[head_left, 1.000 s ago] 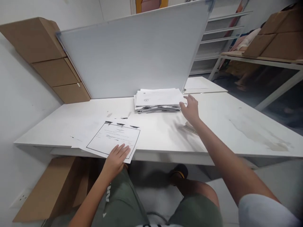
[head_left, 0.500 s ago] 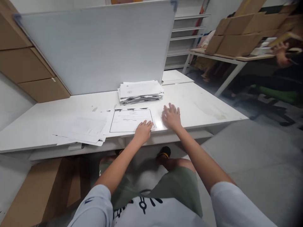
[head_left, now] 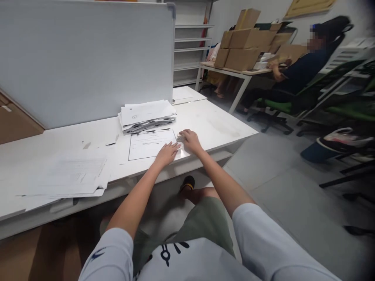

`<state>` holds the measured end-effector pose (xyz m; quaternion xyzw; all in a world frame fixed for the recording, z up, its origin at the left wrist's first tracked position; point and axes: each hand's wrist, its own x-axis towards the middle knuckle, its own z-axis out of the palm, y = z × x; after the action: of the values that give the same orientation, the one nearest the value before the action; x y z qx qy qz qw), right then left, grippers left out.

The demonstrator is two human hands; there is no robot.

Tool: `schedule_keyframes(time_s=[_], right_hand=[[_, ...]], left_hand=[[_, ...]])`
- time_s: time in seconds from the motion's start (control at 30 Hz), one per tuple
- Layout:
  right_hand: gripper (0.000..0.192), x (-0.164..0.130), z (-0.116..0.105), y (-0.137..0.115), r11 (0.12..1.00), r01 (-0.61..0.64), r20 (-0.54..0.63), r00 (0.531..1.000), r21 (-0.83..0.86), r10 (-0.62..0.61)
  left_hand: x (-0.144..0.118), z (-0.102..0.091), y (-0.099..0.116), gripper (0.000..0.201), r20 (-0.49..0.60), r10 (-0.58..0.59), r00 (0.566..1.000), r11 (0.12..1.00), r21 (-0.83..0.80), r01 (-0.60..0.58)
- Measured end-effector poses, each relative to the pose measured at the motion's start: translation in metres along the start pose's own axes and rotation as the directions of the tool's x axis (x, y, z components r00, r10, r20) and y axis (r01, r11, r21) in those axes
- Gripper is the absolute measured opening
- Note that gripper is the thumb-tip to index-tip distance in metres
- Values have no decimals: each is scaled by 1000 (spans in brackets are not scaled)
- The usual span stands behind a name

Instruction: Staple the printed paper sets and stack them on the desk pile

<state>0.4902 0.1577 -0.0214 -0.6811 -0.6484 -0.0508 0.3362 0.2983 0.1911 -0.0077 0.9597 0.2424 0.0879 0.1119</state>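
A printed sheet [head_left: 145, 145] with a thin black border lies flat on the white desk. My left hand [head_left: 168, 153] rests on its lower right corner, fingers stretched out. Just beyond the sheet's right edge is my right hand [head_left: 190, 140], its fingers curled down at the desktop. Something small and greyish shows under those fingertips, too blurred to name. Behind the sheet stands an uneven stack of papers [head_left: 148, 113]. Loose papers [head_left: 73, 173] are spread on the left, partly over the desk's front edge.
A large whiteboard [head_left: 88, 62] stands upright at the back of the desk [head_left: 216, 123]. Torn dark scraps lie around the sheet. On the right, a seated person [head_left: 301, 72] is at another table with cardboard boxes [head_left: 243, 52]. A blue bin [head_left: 316, 150] stands on the floor.
The view has turned to the right. My right hand has come closer to my left, and its spread fingers are now curled by the sheet's edge. My left hand stays on the sheet.
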Motion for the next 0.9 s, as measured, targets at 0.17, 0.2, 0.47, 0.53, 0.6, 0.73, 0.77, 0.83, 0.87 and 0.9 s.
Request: schedule_keyframes(time_s=[0.17,0.2,0.47,0.53,0.6,0.73,0.77,0.83,0.87,0.9], right_hand=[[44,4,-4,-7,998,-54,-7,999,-27,54],[44,5,-4,-8,998,-61,1,998,-34,61],[49,15,1,-13,986,-126,-38,992,-109,123],[50,16,3,-13,982,-166,-69,985,-93,160],[51,15,4,-13,982,-179,-90,981,-66,172],[49,11,3,-16,996,-77,-50,996,-34,76],[48,10,3,-18,999,-25,-29,999,-33,24],[47,9,3,-20,997,74,1,997,-27,-74],[46,9,3,-21,994,107,7,994,-22,-107],[46,9,3,-22,992,125,7,992,-15,-125]], left_hand=[[1,-2,-8,44,-190,-85,978,976,-212,44],[2,-3,-11,43,-207,-143,968,953,-292,78],[10,-2,-49,52,-255,-427,867,753,-631,185],[7,-1,-54,60,-271,-409,871,756,-635,157],[4,-1,-55,65,-268,-377,886,785,-601,152],[3,5,-48,56,-267,-123,956,930,-367,17],[4,7,-46,53,-256,-39,966,959,-281,-36],[5,13,-44,49,-234,91,968,987,-109,-119],[6,16,-44,49,-236,134,962,989,-29,-145],[6,20,-44,48,-243,170,955,986,41,-165]])
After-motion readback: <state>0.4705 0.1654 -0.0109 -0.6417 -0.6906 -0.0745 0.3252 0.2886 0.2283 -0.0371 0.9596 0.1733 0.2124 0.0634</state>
